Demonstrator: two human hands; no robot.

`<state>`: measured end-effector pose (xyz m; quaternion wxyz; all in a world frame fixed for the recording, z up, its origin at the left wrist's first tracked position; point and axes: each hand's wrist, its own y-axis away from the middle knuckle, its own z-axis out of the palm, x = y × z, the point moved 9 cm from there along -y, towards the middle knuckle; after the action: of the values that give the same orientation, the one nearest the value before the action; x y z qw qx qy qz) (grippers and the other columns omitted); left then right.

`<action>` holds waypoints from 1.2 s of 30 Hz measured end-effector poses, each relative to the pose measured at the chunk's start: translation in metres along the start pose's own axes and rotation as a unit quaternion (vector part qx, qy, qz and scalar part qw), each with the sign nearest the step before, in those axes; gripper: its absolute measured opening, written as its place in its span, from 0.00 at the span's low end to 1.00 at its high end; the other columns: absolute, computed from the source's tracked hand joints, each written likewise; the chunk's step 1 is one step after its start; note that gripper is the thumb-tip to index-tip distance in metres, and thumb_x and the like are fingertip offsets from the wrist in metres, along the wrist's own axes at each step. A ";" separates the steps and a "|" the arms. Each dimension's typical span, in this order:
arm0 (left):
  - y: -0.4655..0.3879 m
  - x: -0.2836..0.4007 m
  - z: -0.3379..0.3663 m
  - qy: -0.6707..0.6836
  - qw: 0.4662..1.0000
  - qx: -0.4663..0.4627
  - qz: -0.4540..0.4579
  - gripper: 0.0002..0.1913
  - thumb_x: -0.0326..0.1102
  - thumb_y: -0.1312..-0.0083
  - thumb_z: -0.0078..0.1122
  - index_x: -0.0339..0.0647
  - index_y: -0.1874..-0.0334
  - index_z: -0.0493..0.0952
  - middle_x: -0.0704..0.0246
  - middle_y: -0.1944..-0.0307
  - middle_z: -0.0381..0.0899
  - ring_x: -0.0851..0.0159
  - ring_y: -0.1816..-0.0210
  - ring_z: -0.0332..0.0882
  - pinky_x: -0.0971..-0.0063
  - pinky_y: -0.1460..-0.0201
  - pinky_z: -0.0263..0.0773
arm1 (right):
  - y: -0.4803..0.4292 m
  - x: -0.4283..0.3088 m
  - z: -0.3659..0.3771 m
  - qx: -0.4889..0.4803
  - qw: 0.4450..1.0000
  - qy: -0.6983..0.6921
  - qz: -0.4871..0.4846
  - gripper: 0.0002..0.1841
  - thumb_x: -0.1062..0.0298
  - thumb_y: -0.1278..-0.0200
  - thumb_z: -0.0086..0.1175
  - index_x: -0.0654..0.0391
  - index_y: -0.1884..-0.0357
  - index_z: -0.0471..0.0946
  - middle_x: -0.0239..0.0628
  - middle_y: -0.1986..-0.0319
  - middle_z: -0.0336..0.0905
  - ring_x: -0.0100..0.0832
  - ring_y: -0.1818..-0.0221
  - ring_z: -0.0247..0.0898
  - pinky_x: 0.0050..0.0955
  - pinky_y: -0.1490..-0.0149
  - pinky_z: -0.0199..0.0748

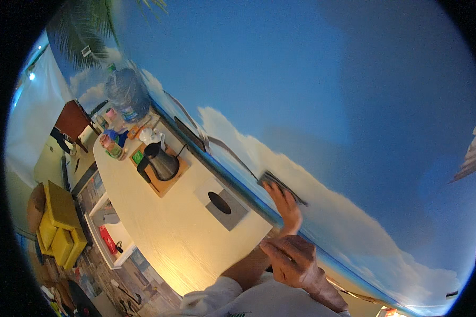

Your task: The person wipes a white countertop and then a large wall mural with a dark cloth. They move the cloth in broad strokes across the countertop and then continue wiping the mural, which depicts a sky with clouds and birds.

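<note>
My left hand [286,206] reaches across the table's end to the wall painted with sky and clouds [269,99]. Its fingers press on a flat, dark grey cloth-like piece [282,188] against that wall. Nearer to my body is my right hand [291,259], with its fingers curled in and nothing plainly visible in them. It overlaps the left wrist in the view; whether they touch I cannot tell. A grey and white tissue box [231,216] with a dark oval opening sits on the pale table [158,226] beside my left hand.
An electric kettle [164,164] stands on a wooden board [184,170], near a white teapot [150,136]. Bottles [113,148] and a large water jug [127,93] are farther along. Below the table edge, a white drawer [121,257] is open. A yellow armchair [61,226] stands beyond.
</note>
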<state>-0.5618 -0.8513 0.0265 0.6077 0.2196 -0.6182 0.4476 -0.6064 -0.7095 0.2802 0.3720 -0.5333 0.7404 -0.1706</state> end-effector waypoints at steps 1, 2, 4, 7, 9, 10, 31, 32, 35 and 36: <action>0.018 0.008 0.005 0.002 0.999 -0.033 0.023 0.35 0.55 0.13 0.34 0.47 0.12 0.45 0.50 0.12 0.30 0.37 0.13 0.28 0.39 0.14 0.36 | -0.002 -0.001 0.003 -0.001 1.000 -0.005 -0.002 0.18 0.83 0.47 0.63 0.66 0.52 0.86 0.47 0.61 0.87 0.37 0.68 0.86 0.37 0.67 0.85; 0.018 0.010 0.005 -0.007 0.998 -0.039 0.051 0.34 0.54 0.13 0.34 0.48 0.11 0.45 0.50 0.12 0.30 0.38 0.13 0.28 0.39 0.14 0.36 | -0.003 -0.003 0.005 0.003 1.000 -0.009 -0.011 0.18 0.83 0.47 0.63 0.66 0.52 0.86 0.47 0.60 0.87 0.37 0.68 0.86 0.37 0.67 0.85; 0.003 0.022 0.001 -0.009 0.991 -0.052 0.120 0.34 0.54 0.13 0.35 0.51 0.11 0.44 0.50 0.12 0.30 0.38 0.13 0.28 0.39 0.15 0.37 | -0.004 -0.005 0.010 -0.001 1.000 -0.018 -0.015 0.18 0.84 0.47 0.62 0.67 0.52 0.86 0.47 0.59 0.87 0.37 0.68 0.86 0.37 0.66 0.85; -0.084 0.022 -0.013 -0.040 0.991 -0.013 0.129 0.34 0.56 0.13 0.33 0.51 0.11 0.45 0.53 0.11 0.31 0.41 0.12 0.30 0.43 0.14 0.36 | -0.001 -0.007 0.009 0.010 1.000 -0.021 -0.017 0.20 0.84 0.48 0.62 0.67 0.50 0.85 0.47 0.57 0.86 0.37 0.67 0.86 0.38 0.66 0.85; -0.148 0.024 -0.027 -0.034 0.994 0.004 0.100 0.35 0.57 0.13 0.31 0.47 0.12 0.46 0.54 0.11 0.31 0.43 0.12 0.31 0.46 0.13 0.35 | 0.003 -0.006 0.008 0.001 1.000 -0.019 -0.001 0.22 0.83 0.49 0.63 0.67 0.48 0.84 0.47 0.55 0.86 0.39 0.66 0.87 0.39 0.65 0.85; -0.175 0.030 -0.031 -0.019 0.995 0.011 0.097 0.35 0.57 0.13 0.31 0.44 0.12 0.47 0.54 0.11 0.31 0.45 0.12 0.32 0.48 0.13 0.34 | 0.004 -0.005 0.008 -0.003 1.000 -0.013 0.004 0.22 0.83 0.49 0.63 0.67 0.47 0.84 0.47 0.55 0.86 0.39 0.66 0.87 0.39 0.65 0.85; -0.127 0.125 0.002 -0.078 0.910 -0.008 0.408 0.30 0.49 0.14 0.32 0.54 0.13 0.52 0.46 0.13 0.36 0.32 0.14 0.35 0.30 0.18 0.35 | 0.003 -0.005 0.012 0.006 0.999 0.040 -0.011 0.26 0.77 0.53 0.66 0.65 0.46 0.83 0.45 0.50 0.84 0.39 0.60 0.86 0.39 0.59 0.87; -0.153 0.133 -0.003 -0.092 0.912 -0.005 0.400 0.31 0.49 0.13 0.31 0.55 0.12 0.46 0.47 0.12 0.35 0.33 0.14 0.34 0.32 0.17 0.34 | 0.003 -0.005 0.011 0.004 0.999 0.035 -0.007 0.26 0.77 0.53 0.66 0.65 0.46 0.83 0.44 0.51 0.84 0.39 0.60 0.86 0.39 0.59 0.87; -0.178 0.158 -0.001 -0.095 0.928 0.014 0.360 0.31 0.50 0.13 0.29 0.53 0.12 0.45 0.46 0.12 0.34 0.32 0.14 0.32 0.33 0.17 0.34 | 0.004 -0.002 0.003 0.007 0.999 0.041 0.006 0.25 0.78 0.53 0.66 0.65 0.47 0.83 0.44 0.51 0.84 0.39 0.62 0.86 0.39 0.59 0.87; -0.179 0.165 0.000 -0.089 0.934 0.020 0.346 0.31 0.50 0.13 0.29 0.51 0.12 0.48 0.45 0.13 0.35 0.31 0.14 0.32 0.33 0.17 0.34 | 0.004 0.000 0.000 0.009 0.999 0.047 0.012 0.25 0.78 0.53 0.66 0.65 0.47 0.83 0.45 0.51 0.84 0.40 0.63 0.85 0.39 0.59 0.86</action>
<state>-0.4437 -0.8963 0.2345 0.3537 0.0429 -0.6984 0.6207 -0.6093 -0.7080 0.2776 0.3435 -0.5123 0.7620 -0.1974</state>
